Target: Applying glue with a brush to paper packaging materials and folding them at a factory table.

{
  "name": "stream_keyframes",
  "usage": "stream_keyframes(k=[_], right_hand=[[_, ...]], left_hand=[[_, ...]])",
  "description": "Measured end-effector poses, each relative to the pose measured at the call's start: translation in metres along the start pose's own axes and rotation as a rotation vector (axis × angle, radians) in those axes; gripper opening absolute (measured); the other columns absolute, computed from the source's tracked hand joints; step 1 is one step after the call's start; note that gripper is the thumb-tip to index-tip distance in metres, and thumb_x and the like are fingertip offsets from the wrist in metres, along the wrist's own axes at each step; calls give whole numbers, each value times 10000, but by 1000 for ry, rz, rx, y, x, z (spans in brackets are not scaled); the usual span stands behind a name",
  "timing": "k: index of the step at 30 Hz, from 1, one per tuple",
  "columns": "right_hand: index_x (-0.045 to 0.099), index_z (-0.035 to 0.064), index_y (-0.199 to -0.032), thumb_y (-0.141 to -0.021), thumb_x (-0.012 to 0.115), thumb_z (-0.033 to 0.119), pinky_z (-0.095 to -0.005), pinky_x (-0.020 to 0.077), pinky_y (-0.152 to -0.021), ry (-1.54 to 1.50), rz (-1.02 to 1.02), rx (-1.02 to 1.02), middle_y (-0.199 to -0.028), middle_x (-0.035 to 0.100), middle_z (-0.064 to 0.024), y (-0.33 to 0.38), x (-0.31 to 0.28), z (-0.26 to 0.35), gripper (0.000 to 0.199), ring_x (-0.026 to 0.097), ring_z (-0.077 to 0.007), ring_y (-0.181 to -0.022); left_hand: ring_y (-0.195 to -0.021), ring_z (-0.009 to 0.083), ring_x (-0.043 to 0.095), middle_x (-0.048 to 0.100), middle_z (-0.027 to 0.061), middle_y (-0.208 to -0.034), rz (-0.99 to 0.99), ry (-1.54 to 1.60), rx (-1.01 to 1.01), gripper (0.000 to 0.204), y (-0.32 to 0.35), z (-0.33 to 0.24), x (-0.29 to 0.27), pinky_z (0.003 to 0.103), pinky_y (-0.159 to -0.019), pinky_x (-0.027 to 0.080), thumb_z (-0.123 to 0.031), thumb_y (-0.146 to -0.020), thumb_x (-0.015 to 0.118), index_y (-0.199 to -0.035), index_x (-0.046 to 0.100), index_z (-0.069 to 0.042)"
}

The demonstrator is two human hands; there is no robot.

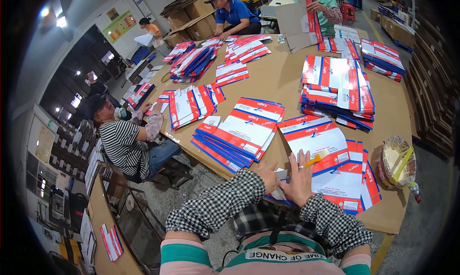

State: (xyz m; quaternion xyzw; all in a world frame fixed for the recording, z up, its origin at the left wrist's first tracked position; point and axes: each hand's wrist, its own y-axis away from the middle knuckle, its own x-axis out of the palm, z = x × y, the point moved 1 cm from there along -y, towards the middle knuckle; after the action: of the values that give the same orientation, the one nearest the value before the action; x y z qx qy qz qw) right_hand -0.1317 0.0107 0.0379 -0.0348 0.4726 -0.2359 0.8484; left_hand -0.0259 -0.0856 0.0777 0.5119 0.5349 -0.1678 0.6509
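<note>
A printed red, white and blue carton sheet (314,137) lies at the table's near edge, on top of similar sheets. My right hand (299,181) presses its near left part, fingers stretched forward. A small brush with a yellow handle (313,161) is tucked by the outer fingers of that hand, its pale bristles over the sheet. Close on the left, my left hand (266,176) is closed at the sheet's near corner, beside a small greyish flap (281,175). Its fingertips are partly hidden. Fanned cartons (338,186) lie just right of my right hand.
A lined bowl of pale paste (396,160) with a yellow strip across it stands at the right edge. Stacks of flat cartons (335,85) and a fanned pile (244,129) cover much of the table (282,74). Co-workers (125,141) sit around it.
</note>
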Motion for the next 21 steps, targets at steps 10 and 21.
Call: stream_keyframes(k=[10, 21], right_hand=[[280, 14, -1351, -614, 800, 282, -611, 181, -1014, -38, -13, 40, -1405, 199, -275, -4, -25, 6, 941, 128, -455, -1328], [131, -96, -1377, -457, 809, 555, -399, 110, -1105, -971, -213, -544, -1448, 153, -243, -32, -219, 120, 1315, 156, -307, -1362]], left_hand=[[-1195, 387, 368, 481, 106, -1290, -10, 58, 74, 259, -10, 7, 8, 451, -993, 328, -149, -732, 527, -910, 715, -150], [-1160, 286, 442, 575, 187, -1107, -372, 297, 220, 254, -25, 38, 52, 406, -975, 296, -132, -738, 490, -864, 702, -72]])
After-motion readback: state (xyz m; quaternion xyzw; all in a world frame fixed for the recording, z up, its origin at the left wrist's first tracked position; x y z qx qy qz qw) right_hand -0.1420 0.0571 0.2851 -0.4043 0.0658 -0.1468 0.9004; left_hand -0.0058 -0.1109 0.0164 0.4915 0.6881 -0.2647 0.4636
